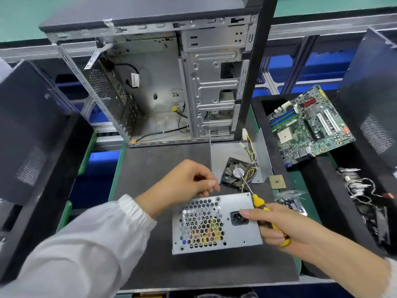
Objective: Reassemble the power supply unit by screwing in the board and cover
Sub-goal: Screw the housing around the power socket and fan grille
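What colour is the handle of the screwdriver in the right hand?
Yellow and black, seen in the head view: the screwdriver handle in the right hand.

The left hand (189, 179) hovers with fingers loosely curled, holding nothing; the right hand (277, 224) grips a tool, index finger extended.

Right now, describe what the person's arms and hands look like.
Both hands are bare: no gloves, rings or watch show. The left hand comes out of a loose white sleeve gathered at an elastic cuff. The right hand shows a bare forearm, with a strip of white sleeve at the frame's corner.
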A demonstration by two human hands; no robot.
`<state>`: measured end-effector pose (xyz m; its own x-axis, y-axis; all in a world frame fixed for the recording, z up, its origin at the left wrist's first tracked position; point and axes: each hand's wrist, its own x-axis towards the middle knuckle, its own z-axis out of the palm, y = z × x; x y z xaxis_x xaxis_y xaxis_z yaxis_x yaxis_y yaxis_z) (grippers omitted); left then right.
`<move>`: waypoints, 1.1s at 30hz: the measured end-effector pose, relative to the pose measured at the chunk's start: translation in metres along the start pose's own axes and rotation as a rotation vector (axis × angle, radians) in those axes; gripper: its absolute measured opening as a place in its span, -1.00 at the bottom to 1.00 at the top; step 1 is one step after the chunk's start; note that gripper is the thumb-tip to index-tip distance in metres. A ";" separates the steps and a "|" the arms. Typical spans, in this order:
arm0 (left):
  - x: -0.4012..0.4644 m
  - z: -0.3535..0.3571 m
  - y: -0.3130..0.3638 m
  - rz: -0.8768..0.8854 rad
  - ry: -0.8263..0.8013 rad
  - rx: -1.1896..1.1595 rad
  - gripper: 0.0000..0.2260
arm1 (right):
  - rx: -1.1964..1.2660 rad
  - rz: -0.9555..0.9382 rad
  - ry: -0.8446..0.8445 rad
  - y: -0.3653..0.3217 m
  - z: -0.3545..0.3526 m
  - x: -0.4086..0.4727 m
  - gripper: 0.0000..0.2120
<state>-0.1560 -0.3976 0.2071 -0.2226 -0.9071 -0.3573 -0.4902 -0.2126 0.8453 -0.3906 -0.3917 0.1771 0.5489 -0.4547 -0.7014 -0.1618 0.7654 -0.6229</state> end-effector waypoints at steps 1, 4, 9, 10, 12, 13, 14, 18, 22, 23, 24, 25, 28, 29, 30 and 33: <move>0.003 0.003 0.002 -0.004 -0.006 0.016 -0.84 | 0.029 0.006 -0.009 0.001 -0.001 0.002 -0.63; 0.010 0.003 0.010 -0.010 -0.137 0.130 -0.83 | 0.141 0.018 -0.019 0.006 -0.004 0.006 -0.63; 0.019 -0.006 0.024 -0.119 -0.571 -0.050 -0.84 | 0.210 -0.003 -0.043 0.009 -0.007 0.007 -0.78; 0.022 -0.006 0.025 -0.121 -0.593 -0.081 -0.85 | 0.210 -0.014 -0.051 0.009 -0.007 0.006 -0.77; 0.028 -0.002 0.022 -0.103 -0.604 -0.102 -0.87 | 0.178 -0.049 -0.064 0.010 -0.007 0.005 -0.79; 0.030 0.002 0.020 -0.089 -0.611 -0.095 -0.88 | 0.155 -0.067 -0.060 0.010 -0.008 0.004 -0.79; 0.032 0.005 0.018 -0.074 -0.624 -0.076 -0.89 | 0.134 -0.084 -0.049 0.010 -0.007 0.004 -0.76; 0.035 0.007 0.018 -0.047 -0.704 -0.037 -0.87 | 0.090 -0.119 0.005 0.012 -0.004 0.001 -0.69; 0.040 0.005 0.017 -0.053 -0.732 -0.070 -0.86 | -0.101 -0.169 0.030 0.009 -0.002 0.001 -0.51; 0.042 0.006 0.015 -0.067 -0.728 -0.088 -0.86 | -0.165 -0.183 0.028 0.006 -0.003 0.000 -0.53; 0.043 0.007 0.014 -0.080 -0.721 -0.111 -0.85 | -0.237 -0.197 0.035 0.002 -0.004 -0.001 -0.57; 0.043 0.008 0.012 -0.093 -0.712 -0.137 -0.85 | -0.306 -0.225 0.063 -0.003 -0.005 -0.001 -0.61; 0.044 0.008 0.007 -0.147 -0.690 -0.228 -0.89 | -0.367 -0.498 0.311 -0.013 -0.009 -0.002 -0.70; 0.044 0.007 0.006 -0.166 -0.681 -0.250 -0.91 | -0.356 -0.631 0.401 -0.016 -0.009 -0.004 -0.75; 0.044 0.007 0.004 -0.168 -0.670 -0.260 -0.90 | -0.363 -0.750 0.443 -0.019 -0.007 -0.005 -0.80; 0.046 0.008 0.001 -0.130 -0.627 -0.293 -0.89 | -0.603 -0.951 0.375 -0.021 0.007 -0.002 -0.87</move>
<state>-0.1737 -0.4366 0.1883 -0.6644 -0.5058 -0.5502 -0.3182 -0.4746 0.8207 -0.3824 -0.4041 0.1942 0.3995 -0.9065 0.1364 -0.2338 -0.2447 -0.9410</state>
